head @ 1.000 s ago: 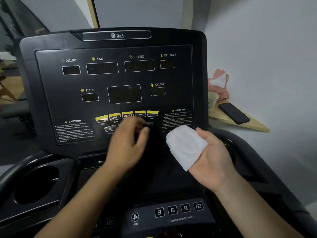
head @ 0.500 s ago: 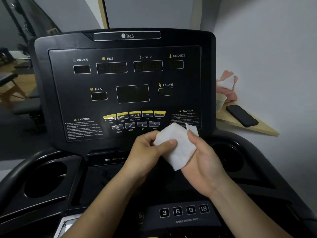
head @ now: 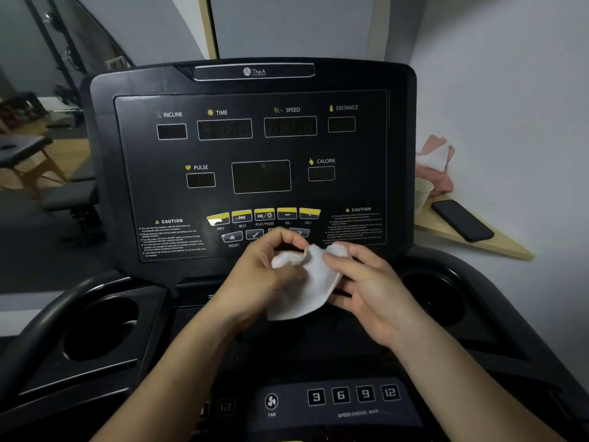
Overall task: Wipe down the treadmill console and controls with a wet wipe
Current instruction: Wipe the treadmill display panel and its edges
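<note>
The black treadmill console (head: 255, 148) stands upright in front of me, with dark displays and a row of yellow buttons (head: 264, 214) low on its face. A white wet wipe (head: 310, 285) hangs crumpled between both hands, just below the buttons and in front of the console's lower edge. My left hand (head: 258, 275) pinches the wipe's upper left part. My right hand (head: 366, 282) pinches its upper right edge with thumb and fingers. Below my wrists lies the lower control strip (head: 347, 395) with the fan and speed keys.
Cup holders sit left (head: 102, 327) and right (head: 436, 291) of the console base. A wooden shelf (head: 510, 250) on the right carries a black phone (head: 462, 220), a paper cup (head: 424, 191) and a pink cloth (head: 436, 161). A bench stands far left.
One second ago only my right hand held the flat wipe while my left touched the buttons. Since then my left hand has come over and taken hold, and the wipe has bunched up between both hands.
</note>
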`<state>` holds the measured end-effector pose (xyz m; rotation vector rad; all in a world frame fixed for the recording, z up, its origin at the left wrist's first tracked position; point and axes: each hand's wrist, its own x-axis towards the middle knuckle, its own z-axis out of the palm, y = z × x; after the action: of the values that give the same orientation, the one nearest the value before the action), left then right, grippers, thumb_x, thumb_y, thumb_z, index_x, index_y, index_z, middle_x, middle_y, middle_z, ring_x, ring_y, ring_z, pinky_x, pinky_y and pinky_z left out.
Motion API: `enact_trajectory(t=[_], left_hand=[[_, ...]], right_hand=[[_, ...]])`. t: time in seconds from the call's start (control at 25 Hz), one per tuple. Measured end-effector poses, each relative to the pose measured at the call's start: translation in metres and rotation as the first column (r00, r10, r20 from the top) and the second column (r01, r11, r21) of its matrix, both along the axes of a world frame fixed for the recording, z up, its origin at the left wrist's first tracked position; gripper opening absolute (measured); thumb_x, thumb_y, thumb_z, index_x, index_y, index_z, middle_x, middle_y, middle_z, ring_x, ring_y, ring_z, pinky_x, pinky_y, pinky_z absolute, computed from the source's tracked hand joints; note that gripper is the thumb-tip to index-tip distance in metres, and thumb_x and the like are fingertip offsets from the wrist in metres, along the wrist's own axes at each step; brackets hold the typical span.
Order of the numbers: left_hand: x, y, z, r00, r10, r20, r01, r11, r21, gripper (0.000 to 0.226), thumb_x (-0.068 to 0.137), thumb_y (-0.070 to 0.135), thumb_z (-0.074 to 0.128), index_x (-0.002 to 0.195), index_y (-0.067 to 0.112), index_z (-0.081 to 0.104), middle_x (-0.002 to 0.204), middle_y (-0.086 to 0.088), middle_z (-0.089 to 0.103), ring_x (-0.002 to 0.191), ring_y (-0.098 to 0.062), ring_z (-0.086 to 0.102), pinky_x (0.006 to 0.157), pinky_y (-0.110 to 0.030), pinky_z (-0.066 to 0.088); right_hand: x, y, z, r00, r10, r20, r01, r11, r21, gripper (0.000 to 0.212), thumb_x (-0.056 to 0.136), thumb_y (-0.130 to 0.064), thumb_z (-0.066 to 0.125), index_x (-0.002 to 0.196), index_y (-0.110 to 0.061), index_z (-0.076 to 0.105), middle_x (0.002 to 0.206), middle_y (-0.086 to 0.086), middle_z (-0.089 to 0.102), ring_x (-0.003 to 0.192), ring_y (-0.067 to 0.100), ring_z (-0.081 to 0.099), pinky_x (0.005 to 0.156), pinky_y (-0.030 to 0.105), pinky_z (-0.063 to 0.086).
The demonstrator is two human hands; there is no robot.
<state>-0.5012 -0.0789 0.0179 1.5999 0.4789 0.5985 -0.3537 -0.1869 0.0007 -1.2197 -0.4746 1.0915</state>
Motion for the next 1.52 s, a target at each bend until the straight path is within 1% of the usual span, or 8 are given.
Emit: enact_trajectory(t=[0.16,0.48,0.6,0.72,0.84,1.16,1.28,1.52], left_hand=[[-0.007,0.003,0.002,0.999,0.022,-0.043,-0.02,0.999,0.033,0.03,0.079,0.008,0.063,0.103,0.027,0.066,0.096,0.007,0.069,0.081,-0.007,0.063,0.066,-0.021,0.049],[-0.011,0.01,0.008,0.996,0.073,0.043,-0.056,0.949,-0.311,0.047,0.073,0.001,0.064,0.113,0.026,0.064,0.083,-0.01,0.071,0.072,-0.023,0.062,0.061,-0.03,0.05],[-0.006,0.005,0.01,0.996,-0.09,0.028,0.094,0.938,-0.333,0.044,0.075,0.01,0.07,0.117,0.025,0.064,0.09,-0.012,0.073,0.078,-0.023,0.068,0.065,-0.029,0.055],[-0.001,-0.003,0.005,0.991,-0.077,0.11,0.102,0.964,-0.246,0.035,0.08,0.002,0.069,0.109,0.022,0.069,0.087,-0.01,0.073,0.081,-0.021,0.07,0.067,-0.029,0.055],[-0.001,-0.001,0.002,0.984,0.153,0.091,-0.142,0.983,-0.121,0.027,0.082,0.0,0.073,0.094,0.024,0.075,0.084,-0.001,0.073,0.079,-0.016,0.068,0.066,-0.027,0.055],[-0.009,-0.006,0.0,0.909,0.319,-0.27,-0.127,0.826,0.55,0.017,0.076,0.029,0.082,0.09,0.034,0.073,0.087,0.018,0.066,0.08,0.007,0.059,0.064,-0.004,0.041],[-0.012,-0.014,-0.005,0.914,0.336,-0.225,-0.124,0.763,0.635,0.007,0.079,0.031,0.08,0.082,0.031,0.074,0.088,0.014,0.052,0.08,0.001,0.053,0.064,-0.007,0.037],[-0.007,-0.022,-0.017,0.912,0.268,-0.31,-0.053,0.828,0.559,0.005,0.088,0.033,0.069,0.085,0.034,0.064,0.077,0.015,0.064,0.072,0.001,0.06,0.059,-0.016,0.04]], right_hand=[[0.004,0.001,-0.001,0.99,-0.134,-0.031,0.134,0.991,-0.004,0.044,0.084,0.003,0.053,0.116,-0.025,0.065,0.116,0.011,0.065,0.101,0.027,0.068,0.077,0.038,0.057],[0.015,-0.002,0.015,0.999,0.018,0.049,-0.019,1.0,0.021,0.068,0.072,-0.008,0.077,0.132,-0.023,0.049,0.094,0.008,0.072,0.07,0.017,0.066,0.049,0.026,0.046],[0.023,-0.002,0.027,0.967,0.218,0.131,-0.219,0.976,-0.007,0.067,0.07,-0.017,0.077,0.131,-0.025,0.053,0.091,0.01,0.071,0.076,0.019,0.066,0.058,0.029,0.049],[0.019,-0.001,0.023,0.989,0.147,0.002,-0.147,0.989,0.026,0.05,0.077,-0.03,0.073,0.124,-0.022,0.058,0.112,0.017,0.07,0.101,0.031,0.068,0.083,0.042,0.055],[0.007,-0.008,0.009,0.99,0.133,-0.051,-0.131,0.991,0.04,0.051,0.082,-0.029,0.07,0.128,-0.025,0.049,0.111,0.018,0.07,0.1,0.035,0.068,0.079,0.047,0.056],[-0.001,-0.024,0.003,0.837,0.018,0.547,-0.021,1.0,-0.001,0.024,0.079,-0.014,0.078,0.098,-0.026,0.073,0.089,-0.001,0.075,0.084,0.011,0.072,0.072,0.019,0.054],[0.004,-0.03,0.001,0.713,0.011,0.701,-0.013,1.0,-0.003,0.016,0.079,-0.017,0.078,0.085,-0.031,0.072,0.086,-0.004,0.073,0.081,0.012,0.07,0.073,0.026,0.056],[0.014,-0.037,-0.007,0.776,0.108,0.622,-0.037,0.991,-0.125,0.01,0.081,-0.02,0.076,0.078,-0.025,0.068,0.07,0.003,0.072,0.055,0.004,0.062,0.051,0.014,0.044]])
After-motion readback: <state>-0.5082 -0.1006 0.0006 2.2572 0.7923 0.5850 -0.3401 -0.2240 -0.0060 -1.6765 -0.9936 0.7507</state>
